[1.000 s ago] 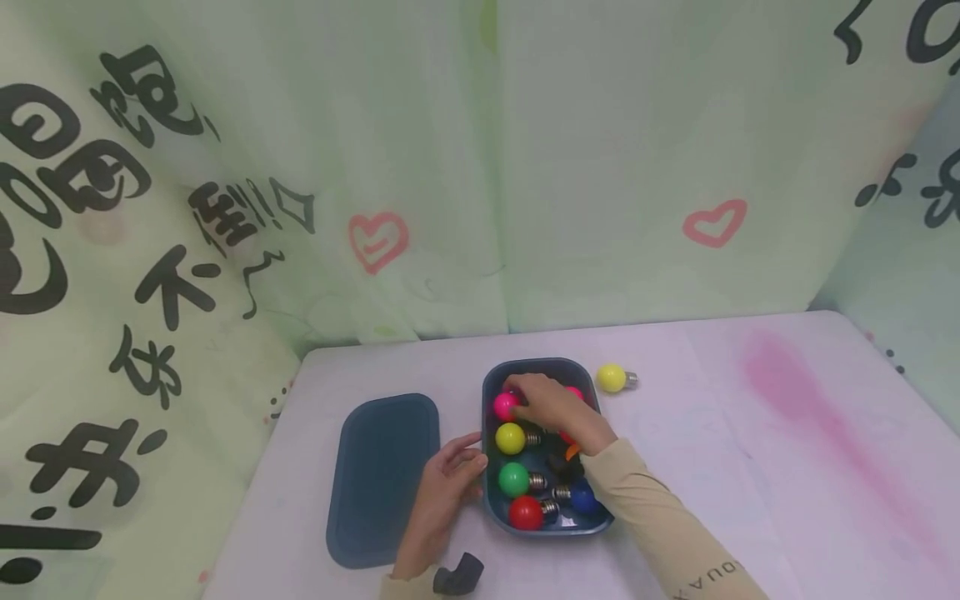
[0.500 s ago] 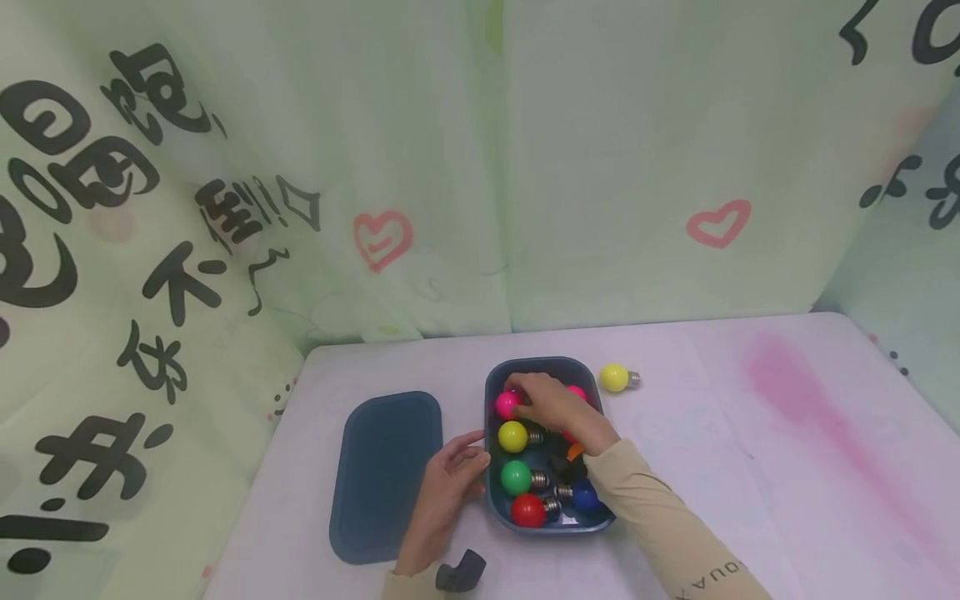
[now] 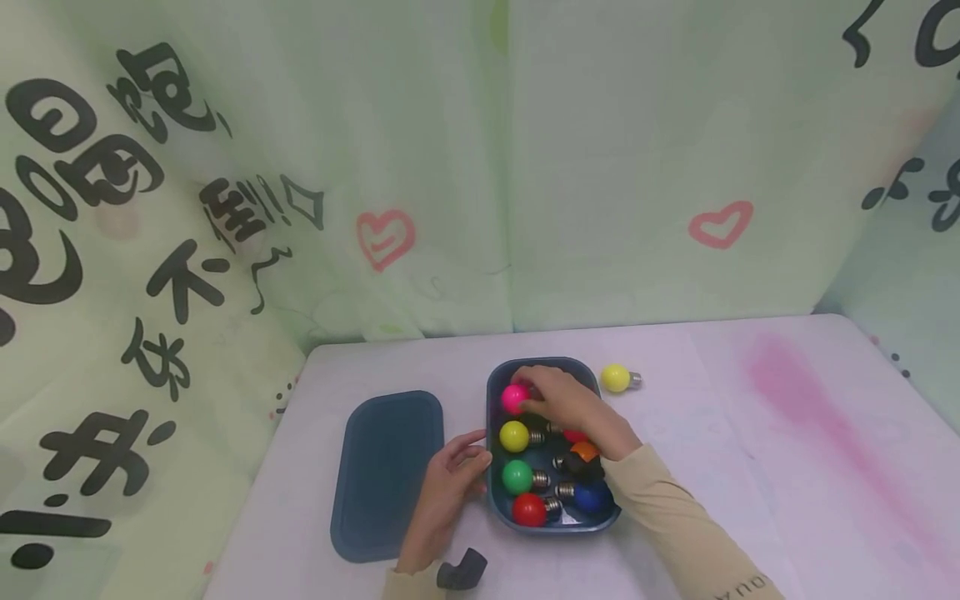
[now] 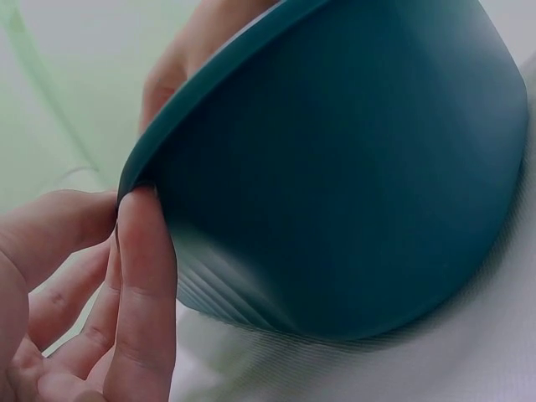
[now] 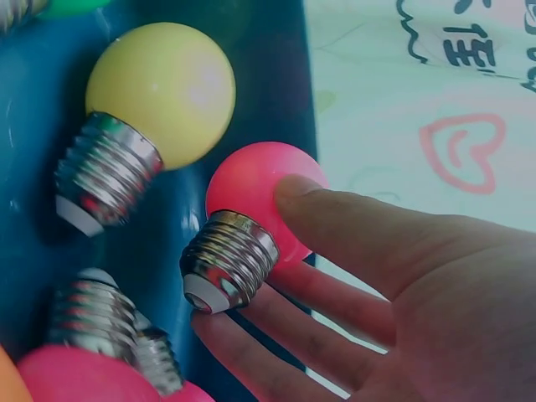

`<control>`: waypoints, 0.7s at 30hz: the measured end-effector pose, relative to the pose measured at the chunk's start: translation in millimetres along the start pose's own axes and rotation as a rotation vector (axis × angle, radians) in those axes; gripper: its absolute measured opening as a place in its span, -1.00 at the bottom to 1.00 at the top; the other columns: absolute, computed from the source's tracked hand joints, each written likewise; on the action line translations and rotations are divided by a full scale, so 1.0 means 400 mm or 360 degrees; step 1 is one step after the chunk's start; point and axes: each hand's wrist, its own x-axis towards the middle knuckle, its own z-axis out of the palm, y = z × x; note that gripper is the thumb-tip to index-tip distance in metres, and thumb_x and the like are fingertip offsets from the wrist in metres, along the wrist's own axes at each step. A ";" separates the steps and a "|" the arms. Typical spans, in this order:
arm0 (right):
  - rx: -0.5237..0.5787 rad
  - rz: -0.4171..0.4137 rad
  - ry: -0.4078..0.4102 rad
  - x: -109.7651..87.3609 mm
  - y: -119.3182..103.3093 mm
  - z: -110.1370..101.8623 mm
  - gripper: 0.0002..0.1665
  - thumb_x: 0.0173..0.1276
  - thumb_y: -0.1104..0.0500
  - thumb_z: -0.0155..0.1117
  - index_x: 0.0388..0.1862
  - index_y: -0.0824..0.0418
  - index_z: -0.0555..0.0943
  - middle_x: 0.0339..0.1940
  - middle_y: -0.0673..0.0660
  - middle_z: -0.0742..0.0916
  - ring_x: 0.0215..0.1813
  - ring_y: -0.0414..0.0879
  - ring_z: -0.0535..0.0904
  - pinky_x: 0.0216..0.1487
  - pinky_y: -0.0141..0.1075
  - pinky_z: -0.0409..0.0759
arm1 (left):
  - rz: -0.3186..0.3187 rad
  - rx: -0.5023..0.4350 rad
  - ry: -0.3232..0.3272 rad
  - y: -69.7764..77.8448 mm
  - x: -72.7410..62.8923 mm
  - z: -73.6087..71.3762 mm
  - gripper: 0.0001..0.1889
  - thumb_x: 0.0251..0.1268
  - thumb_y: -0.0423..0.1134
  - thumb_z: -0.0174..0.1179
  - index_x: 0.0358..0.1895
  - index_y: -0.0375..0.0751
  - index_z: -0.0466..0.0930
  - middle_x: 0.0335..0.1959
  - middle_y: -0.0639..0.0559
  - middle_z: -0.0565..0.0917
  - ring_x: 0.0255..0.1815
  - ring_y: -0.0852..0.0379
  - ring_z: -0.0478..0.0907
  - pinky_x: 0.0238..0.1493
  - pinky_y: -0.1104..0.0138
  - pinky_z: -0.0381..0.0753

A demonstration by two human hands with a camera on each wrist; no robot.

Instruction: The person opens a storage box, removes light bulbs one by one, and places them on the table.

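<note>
My right hand [image 3: 576,406] pinches a pink light bulb [image 5: 251,188] near the far left corner of a dark blue plastic box [image 3: 491,500]. In the right wrist view the thumb presses on the round globe, and the fingers lie behind it and the metal screw base. My left hand [image 3: 446,492] is at the box's left side; the left wrist view has its thumb and a finger [image 4: 146,260] pinching the rim. Inside the box lie a yellow bulb [image 3: 513,436], a green bulb [image 3: 517,477], a red bulb [image 3: 529,510], a blue bulb [image 3: 590,497] and an orange bulb [image 3: 584,452].
A flat dark blue lid [image 3: 386,475] lies left of the box. Beyond the box's far right corner, another yellow bulb [image 3: 616,377] rests on the white tabletop [image 3: 720,467]. Printed curtains [image 3: 600,167] hang behind and at both sides.
My right hand has shifted slightly right and away from me with the pink bulb, uncovering more of the orange bulb. The left hand stays at the rim.
</note>
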 end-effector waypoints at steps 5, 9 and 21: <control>-0.0052 -0.0094 0.0061 -0.018 0.002 -0.021 -0.55 0.32 0.22 0.38 0.16 0.30 0.57 0.06 0.21 0.71 0.14 0.12 0.62 0.23 0.03 0.53 | 0.0001 -0.0009 -0.0010 -0.001 -0.002 -0.002 -0.49 0.30 -0.09 0.32 0.30 -0.09 0.52 -0.06 0.01 0.62 -0.12 0.15 0.54 -0.22 0.34 0.62; -0.0085 -0.0125 0.0099 -0.032 0.004 -0.036 -0.55 0.32 0.23 0.38 0.15 0.32 0.57 0.04 0.22 0.71 0.12 0.13 0.63 0.23 0.03 0.53 | 0.0004 -0.0014 -0.0007 -0.003 0.000 -0.002 -0.50 0.30 -0.09 0.32 0.28 -0.09 0.53 -0.06 0.01 0.62 -0.12 0.15 0.54 -0.22 0.34 0.62; 0.0025 -0.0095 0.0100 -0.083 0.010 -0.084 -0.55 0.30 0.28 0.37 0.16 0.32 0.56 0.05 0.23 0.70 0.08 0.16 0.64 0.15 0.04 0.59 | -0.0001 0.0001 0.0001 -0.009 0.006 -0.003 -0.49 0.28 -0.07 0.34 0.29 -0.05 0.53 -0.04 0.01 0.62 -0.10 0.15 0.54 -0.20 0.32 0.62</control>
